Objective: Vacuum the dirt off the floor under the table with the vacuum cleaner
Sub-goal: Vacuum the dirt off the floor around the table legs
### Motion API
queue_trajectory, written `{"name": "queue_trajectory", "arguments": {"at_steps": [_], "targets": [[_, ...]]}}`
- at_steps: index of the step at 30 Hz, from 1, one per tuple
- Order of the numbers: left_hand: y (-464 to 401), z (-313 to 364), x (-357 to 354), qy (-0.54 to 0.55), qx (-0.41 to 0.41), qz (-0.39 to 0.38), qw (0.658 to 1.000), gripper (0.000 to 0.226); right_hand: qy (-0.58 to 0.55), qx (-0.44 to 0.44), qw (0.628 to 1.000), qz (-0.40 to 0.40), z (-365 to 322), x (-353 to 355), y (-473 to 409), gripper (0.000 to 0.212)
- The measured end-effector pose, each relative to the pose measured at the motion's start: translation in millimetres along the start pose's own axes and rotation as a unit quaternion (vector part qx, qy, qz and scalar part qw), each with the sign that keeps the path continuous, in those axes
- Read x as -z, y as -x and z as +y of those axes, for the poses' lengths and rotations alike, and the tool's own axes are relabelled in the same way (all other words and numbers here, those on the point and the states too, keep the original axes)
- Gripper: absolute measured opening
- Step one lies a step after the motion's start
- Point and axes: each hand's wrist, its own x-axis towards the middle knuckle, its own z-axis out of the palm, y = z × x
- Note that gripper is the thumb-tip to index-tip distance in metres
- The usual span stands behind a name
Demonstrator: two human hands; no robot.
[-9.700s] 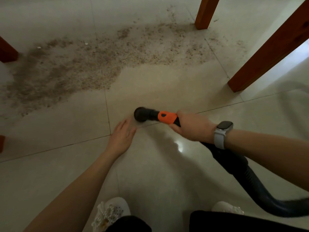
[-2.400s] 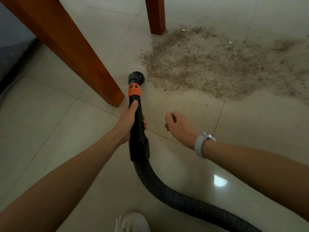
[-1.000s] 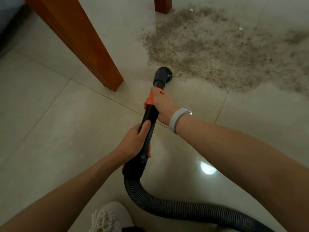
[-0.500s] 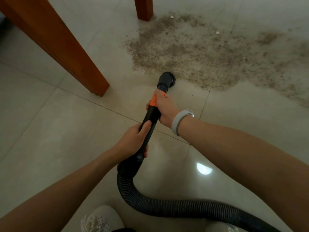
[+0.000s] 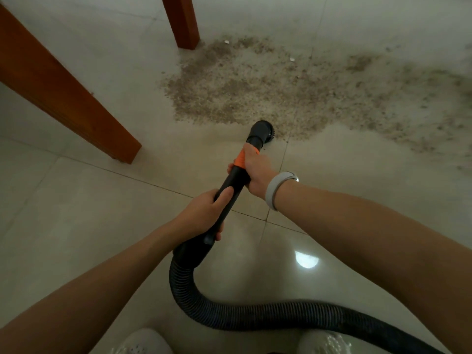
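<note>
A black vacuum wand (image 5: pixel 231 186) with an orange collar runs from the ribbed hose (image 5: pixel 255 315) up to a round brush nozzle (image 5: pixel 261 131). The nozzle sits on the floor at the near edge of a wide patch of brown, gritty dirt (image 5: pixel 268 88). My right hand (image 5: pixel 255 169), a white band on its wrist, grips the wand at the orange collar. My left hand (image 5: pixel 207 213) grips the wand lower down, just above the hose cuff. The dirt spreads to the right edge of the picture.
Two reddish wooden table legs stand near: a thick one (image 5: pixel 66 93) at the left and a thinner one (image 5: pixel 182 21) at the back, touching the dirt. The floor is pale glossy tile. My white shoes (image 5: pixel 143 342) show at the bottom edge.
My right hand, free 2.4 s ago, has taken the wand at the orange collar. Over the last second the nozzle has reached the near edge of the dirt patch.
</note>
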Motion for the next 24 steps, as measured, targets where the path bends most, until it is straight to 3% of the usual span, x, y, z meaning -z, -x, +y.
{"name": "queue_trajectory", "arguments": {"at_steps": [10,24], "targets": [[-14.8,28.6,-15.4,-0.074,-0.029,-0.038,0.996,0.04,-0.043,0.028,0.998,0.043,-18.3,38.7,6.1,0.015],[-32.8,54.4,-38.9,-0.134,-0.044,-0.068,0.988,0.04,-0.106,0.031,0.991,0.077,-30.0,79.5,-1.5,0.021]]}}
